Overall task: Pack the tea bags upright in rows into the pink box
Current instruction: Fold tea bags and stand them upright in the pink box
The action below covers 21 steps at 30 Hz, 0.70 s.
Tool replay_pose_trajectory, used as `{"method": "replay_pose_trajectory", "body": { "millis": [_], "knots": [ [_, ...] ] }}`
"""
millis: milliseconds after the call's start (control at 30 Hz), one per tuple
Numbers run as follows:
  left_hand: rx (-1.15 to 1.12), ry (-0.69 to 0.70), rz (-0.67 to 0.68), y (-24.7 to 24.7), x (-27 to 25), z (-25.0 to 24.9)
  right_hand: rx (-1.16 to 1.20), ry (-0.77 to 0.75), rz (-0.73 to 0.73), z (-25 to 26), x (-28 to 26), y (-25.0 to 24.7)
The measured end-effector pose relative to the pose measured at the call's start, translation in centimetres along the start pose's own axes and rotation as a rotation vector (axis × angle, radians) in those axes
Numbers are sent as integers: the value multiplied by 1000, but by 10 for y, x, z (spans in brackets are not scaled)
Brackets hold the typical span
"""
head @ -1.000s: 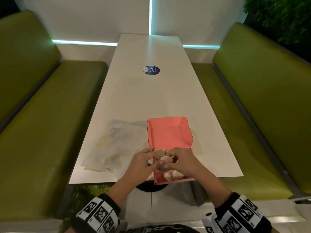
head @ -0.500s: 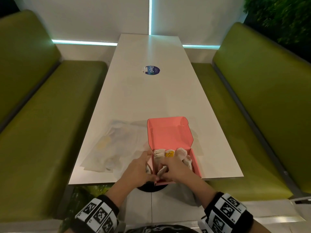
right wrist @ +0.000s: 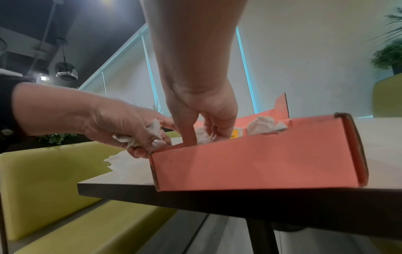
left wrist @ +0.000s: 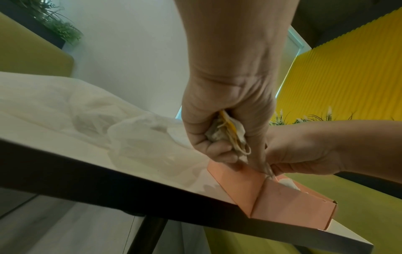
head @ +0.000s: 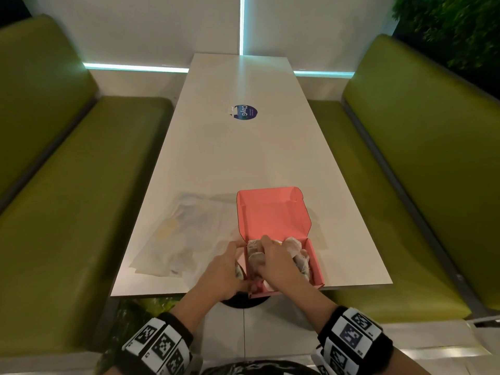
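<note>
The pink box (head: 315,262) stands with its lid up at the near edge of the white table (head: 243,158). Several white tea bags (head: 293,246) stand in its far rows. My right hand (head: 273,261) reaches down into the left side of the box, thumb and fingers pinching a tea bag (right wrist: 202,138) among the others. My left hand (head: 221,272) sits against the box's left wall and grips a bunch of tea bags (left wrist: 228,132) with yellow tags and loose strings. The box's bottom under my hands is hidden.
A crumpled clear plastic bag (head: 184,239) lies on the table left of the box. A round blue sticker (head: 244,112) is further up the table. Green benches (head: 67,212) flank both long sides. The box's front corner (left wrist: 282,202) overhangs the table's near edge.
My right hand left the left hand, dipped into the box's near left corner, then moved further in along the left side. The left hand shifted to the box's left wall.
</note>
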<state>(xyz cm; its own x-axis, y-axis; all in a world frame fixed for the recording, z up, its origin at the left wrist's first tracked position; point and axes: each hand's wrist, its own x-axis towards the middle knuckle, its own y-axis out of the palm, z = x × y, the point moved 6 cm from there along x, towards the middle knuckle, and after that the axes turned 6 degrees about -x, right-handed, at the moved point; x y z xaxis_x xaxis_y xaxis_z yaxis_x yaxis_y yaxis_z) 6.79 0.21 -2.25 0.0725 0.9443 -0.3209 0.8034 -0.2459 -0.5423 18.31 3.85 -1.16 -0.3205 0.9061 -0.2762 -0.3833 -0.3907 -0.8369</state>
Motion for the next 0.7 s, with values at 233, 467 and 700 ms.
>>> {"method": "replay_pose_trajectory", "body": {
  "millis": [233, 467, 700],
  "knots": [
    [18, -71, 3, -1, -2, 1, -42, -6, -78, -4, -2, -8],
    [26, -120, 16, 0, -2, 2, -205, -62, -21, -26, -2, -40],
    [40, -114, 19, 0, -3, 1, -668, -200, 208, -16, -16, -15]
  ]
}}
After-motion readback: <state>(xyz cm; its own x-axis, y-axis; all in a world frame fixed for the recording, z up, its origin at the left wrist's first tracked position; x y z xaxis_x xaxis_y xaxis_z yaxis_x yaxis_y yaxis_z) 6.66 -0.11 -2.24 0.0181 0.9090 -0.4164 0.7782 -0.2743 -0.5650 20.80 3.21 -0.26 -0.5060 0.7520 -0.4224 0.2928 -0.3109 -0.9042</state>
